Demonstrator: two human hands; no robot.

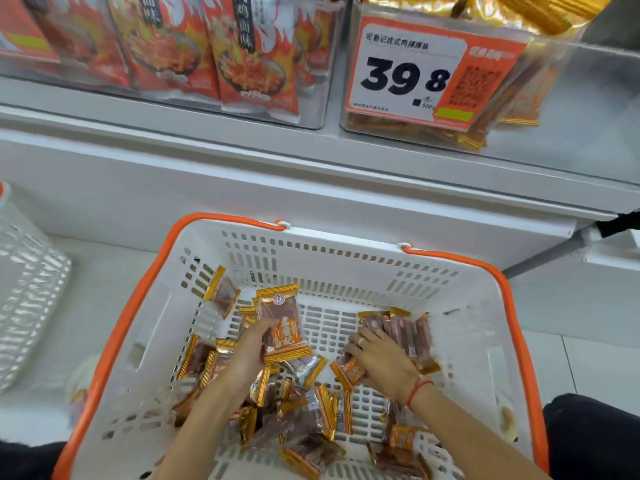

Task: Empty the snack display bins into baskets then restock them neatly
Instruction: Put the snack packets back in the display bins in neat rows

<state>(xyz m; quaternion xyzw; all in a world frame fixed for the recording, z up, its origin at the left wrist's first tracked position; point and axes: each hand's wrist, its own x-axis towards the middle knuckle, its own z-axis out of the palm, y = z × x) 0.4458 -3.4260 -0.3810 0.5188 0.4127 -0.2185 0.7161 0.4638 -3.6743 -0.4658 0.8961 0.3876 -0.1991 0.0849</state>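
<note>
White shelving fronts my view; below, in the orange-rimmed basket (460, 292), my left hand (247, 355) grips one snack packet (282, 323) and my right hand (379, 358) clamps a bunch of packets (403, 329).

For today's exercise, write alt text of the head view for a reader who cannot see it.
Two bare hands reach into a white basket with orange handles: the left hand grips a small stack of snack packets, and the right hand gathers another bunch. More packets lie loose on the basket floor. Above, shelf bins hold snacks behind a price tag reading 39.8.
</note>
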